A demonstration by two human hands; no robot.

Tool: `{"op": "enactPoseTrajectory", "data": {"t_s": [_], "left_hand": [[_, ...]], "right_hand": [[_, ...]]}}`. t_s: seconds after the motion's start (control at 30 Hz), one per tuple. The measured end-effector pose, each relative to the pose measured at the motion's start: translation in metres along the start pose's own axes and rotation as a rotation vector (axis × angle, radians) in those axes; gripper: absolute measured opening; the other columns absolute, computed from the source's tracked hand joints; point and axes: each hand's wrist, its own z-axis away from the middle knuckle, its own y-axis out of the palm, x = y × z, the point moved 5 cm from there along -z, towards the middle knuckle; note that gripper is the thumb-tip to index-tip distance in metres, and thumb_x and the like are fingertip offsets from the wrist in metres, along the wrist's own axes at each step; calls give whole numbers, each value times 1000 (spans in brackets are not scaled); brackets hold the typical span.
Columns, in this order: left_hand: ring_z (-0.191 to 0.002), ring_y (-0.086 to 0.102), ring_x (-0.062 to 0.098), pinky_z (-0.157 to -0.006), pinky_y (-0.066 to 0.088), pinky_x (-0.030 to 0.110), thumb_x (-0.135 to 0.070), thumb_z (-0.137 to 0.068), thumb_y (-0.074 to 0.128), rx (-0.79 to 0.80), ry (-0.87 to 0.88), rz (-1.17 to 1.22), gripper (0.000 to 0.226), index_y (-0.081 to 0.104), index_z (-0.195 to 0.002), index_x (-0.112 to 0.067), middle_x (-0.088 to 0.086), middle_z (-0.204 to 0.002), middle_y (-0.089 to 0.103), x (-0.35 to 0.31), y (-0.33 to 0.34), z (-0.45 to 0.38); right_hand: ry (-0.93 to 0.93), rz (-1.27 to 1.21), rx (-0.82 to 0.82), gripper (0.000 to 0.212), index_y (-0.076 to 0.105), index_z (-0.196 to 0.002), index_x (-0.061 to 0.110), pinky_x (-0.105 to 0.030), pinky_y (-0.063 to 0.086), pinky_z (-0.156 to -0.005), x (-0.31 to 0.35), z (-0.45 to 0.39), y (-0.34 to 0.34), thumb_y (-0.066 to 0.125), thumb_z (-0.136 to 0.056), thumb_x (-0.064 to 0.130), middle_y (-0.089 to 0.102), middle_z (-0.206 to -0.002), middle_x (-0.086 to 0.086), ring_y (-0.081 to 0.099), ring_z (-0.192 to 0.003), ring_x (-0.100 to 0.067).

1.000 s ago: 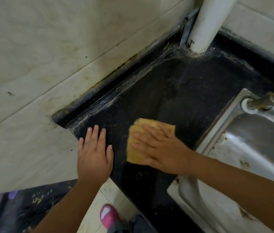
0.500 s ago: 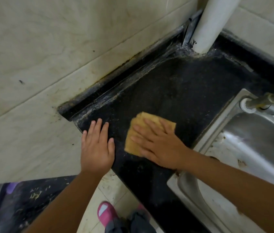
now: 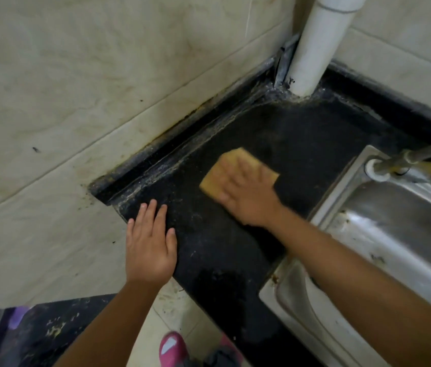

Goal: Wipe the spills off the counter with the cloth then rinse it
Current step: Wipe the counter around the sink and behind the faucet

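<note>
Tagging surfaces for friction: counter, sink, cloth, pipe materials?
Counter: looks like polished black speckled stone, possibly granite.
Sink: brushed stainless steel, reflective, with rusty stains.
Cloth: tan, matte, flat; maybe sponge cloth.
Pipe: white, smooth, likely plastic.

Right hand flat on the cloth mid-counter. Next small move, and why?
Probably sweep the cloth toward the back-left edge: the right hand already presses it flat, and pale residue lines the counter there. The left hand braces at the front corner.
</note>
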Motion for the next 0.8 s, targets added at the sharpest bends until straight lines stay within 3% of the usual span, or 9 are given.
{"op": "enactPoseTrajectory", "data": {"t_s": [0.07,0.23,0.33,0.4,0.47,0.6,0.67,0.73,0.8], "left_hand": [[-140,21,28,-112,7,38,-46,-80,9,19,-2,21,77,40,-136,-4,14,-148,32,0,-2,-1],[-141,17,27,-113,7,39,-49,-78,5,88,8,3,81,36,-138,-4,13,-150,27,-3,-6,0],[-142,17,28,-114,7,40,-42,-89,18,113,9,-25,65,34,-139,-4,15,-150,26,-7,-12,-1],[-143,10,25,-115,5,38,-33,-97,27,159,3,-76,52,27,-142,-7,12,-153,18,-10,-15,-2],[-144,4,21,-116,3,35,-31,-98,28,213,-9,-125,51,19,-145,-11,7,-155,10,-11,-18,-2],[-144,1,19,-116,2,38,-35,-99,23,290,-8,-216,52,13,-146,-15,4,-156,5,-17,-25,-1],[-144,0,19,-116,2,40,-36,-99,21,333,7,-258,52,12,-146,-17,5,-156,4,-21,-25,-1],[-144,-1,19,-116,3,41,-37,-99,20,366,29,-292,52,12,-146,-19,4,-156,3,-29,-25,-1],[-144,-1,18,-116,4,41,-38,-99,20,376,70,-318,52,11,-146,-20,2,-156,2,-41,-27,-2]], "right_hand": [[-145,32,-93,55,52,-128,30,-48,30,-98,42,36,6,14,-91,47,52,-136,-1,48,-124,-33],[-278,-20,-100,47,41,-128,37,-39,25,-95,44,117,33,7,-96,47,53,-134,10,37,-125,-22],[4,2,-15,61,50,-129,34,-48,30,-98,7,82,15,2,-95,49,52,-136,7,45,-127,-25],[192,-51,-47,62,24,-143,35,-57,16,-108,-33,53,0,-5,-91,53,19,-154,7,20,-141,-24],[413,-246,48,51,4,-145,37,-53,0,-112,-67,39,-5,11,-96,49,-6,-156,10,-6,-144,-22],[525,-290,5,51,6,-147,30,-49,0,-113,-45,44,-8,19,-99,42,-8,-156,5,-8,-143,-25],[452,-221,-81,50,23,-145,29,-48,14,-111,-8,57,0,22,-97,43,9,-156,3,10,-143,-27],[414,-194,-306,47,61,-119,31,-34,41,-89,20,77,-3,32,-84,43,54,-134,4,52,-116,-27],[361,-237,-457,36,73,-88,35,-19,42,-62,33,90,-2,39,-76,38,71,-101,12,52,-84,-17]]}}
